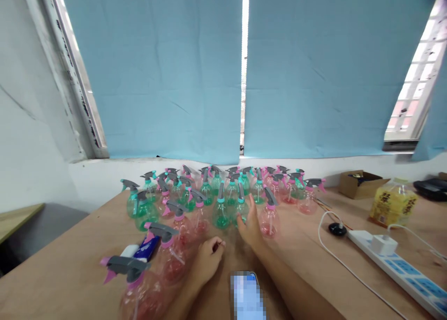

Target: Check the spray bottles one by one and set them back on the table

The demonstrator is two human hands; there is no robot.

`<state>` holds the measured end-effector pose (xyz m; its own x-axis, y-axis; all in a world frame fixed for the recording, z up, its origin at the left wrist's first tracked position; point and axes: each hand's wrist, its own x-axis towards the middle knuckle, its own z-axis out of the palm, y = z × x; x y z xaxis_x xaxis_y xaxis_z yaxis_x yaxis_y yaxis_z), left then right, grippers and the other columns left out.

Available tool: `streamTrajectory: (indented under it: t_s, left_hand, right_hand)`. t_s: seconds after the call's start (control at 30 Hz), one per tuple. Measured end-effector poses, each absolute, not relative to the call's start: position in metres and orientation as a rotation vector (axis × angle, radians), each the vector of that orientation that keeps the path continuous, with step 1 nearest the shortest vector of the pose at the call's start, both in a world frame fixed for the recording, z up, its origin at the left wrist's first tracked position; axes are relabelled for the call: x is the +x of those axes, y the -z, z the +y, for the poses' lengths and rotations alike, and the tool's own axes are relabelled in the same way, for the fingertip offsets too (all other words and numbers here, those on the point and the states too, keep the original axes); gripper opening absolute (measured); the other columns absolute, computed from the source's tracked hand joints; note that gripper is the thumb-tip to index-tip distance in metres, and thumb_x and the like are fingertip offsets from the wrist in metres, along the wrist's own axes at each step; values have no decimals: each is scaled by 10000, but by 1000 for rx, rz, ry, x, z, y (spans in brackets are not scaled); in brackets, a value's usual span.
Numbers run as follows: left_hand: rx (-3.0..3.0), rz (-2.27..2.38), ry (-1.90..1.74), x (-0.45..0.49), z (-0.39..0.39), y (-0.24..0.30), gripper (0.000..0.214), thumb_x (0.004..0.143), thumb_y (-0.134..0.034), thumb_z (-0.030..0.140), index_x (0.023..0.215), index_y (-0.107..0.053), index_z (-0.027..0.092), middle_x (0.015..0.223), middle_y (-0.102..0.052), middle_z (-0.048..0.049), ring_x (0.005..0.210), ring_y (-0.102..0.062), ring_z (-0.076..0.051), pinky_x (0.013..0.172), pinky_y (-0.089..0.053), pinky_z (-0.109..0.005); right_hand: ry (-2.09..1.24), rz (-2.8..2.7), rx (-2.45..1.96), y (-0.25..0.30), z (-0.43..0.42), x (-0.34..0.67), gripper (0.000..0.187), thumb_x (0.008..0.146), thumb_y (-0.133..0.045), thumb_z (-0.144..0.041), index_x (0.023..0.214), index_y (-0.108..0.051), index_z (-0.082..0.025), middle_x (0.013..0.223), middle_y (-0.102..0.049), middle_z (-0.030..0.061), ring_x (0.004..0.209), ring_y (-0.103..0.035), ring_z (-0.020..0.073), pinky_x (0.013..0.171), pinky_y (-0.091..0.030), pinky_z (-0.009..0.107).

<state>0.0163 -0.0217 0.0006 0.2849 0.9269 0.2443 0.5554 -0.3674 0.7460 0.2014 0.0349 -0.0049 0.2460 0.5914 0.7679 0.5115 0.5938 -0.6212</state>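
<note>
Several green and pink spray bottles (223, 189) with grey triggers stand crowded on the wooden table (300, 255). My right hand (250, 222) reaches forward among them, fingers stretched out, next to a green bottle (240, 208) and a pink bottle (269, 220); it holds nothing. My left hand (208, 259) rests on the table in a loose fist, beside a pink bottle (171, 255). Nothing shows in its fingers. Another pink bottle (136, 287) stands nearest, at the lower left.
A phone (246, 294) lies on the table between my forearms. A white power strip (401, 264) with a charger and cables runs along the right. A cardboard box (361, 182) and a yellow bottle (393, 203) stand at the back right. Blue blinds cover the window.
</note>
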Motion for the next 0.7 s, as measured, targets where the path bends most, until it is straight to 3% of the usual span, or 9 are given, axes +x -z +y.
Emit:
streamTrajectory:
  t_s: [0.17, 0.4, 0.53, 0.7]
  left_hand:
    - [2027, 1317, -916, 15, -22, 0, 295, 919, -433, 367, 746, -589, 186, 640, -602, 17, 668, -573, -163, 622, -337, -245]
    - [2022, 1357, -878, 16, -25, -6, 289, 906, -443, 363, 741, -604, 189, 668, -637, 5, 700, -589, -171, 634, -345, -242]
    - [2019, 1342, -861, 17, -26, -8, 290, 905, -444, 365, 747, -608, 186, 671, -641, -2, 709, -592, -177, 636, -347, -243]
    - [2004, 1351, -867, 17, -26, -9, 277, 899, -457, 364, 747, -606, 186, 637, -619, 4, 701, -590, -182, 641, -348, -250]
  right_hand:
    - [118, -1337, -837, -40, 7, 210, 467, 876, -491, -187, 1332, -398, -218, 1409, -421, 138, 1394, -328, 288, 1129, -284, 576]
    - [300, -1217, -915, -84, 5, 275, 332, 866, -548, -282, 1186, -545, -192, 1192, -572, 120, 1188, -519, 278, 1036, -387, 523]
    - [50, -1196, -1101, -69, 23, 306, 451, 836, -613, -417, 1208, -554, -170, 1174, -629, 143, 1081, -598, 288, 961, -454, 505]
    - [-205, -1286, -1073, -35, 29, 315, 503, 833, -629, -459, 1247, -569, -179, 1170, -661, 147, 1040, -642, 283, 862, -521, 423]
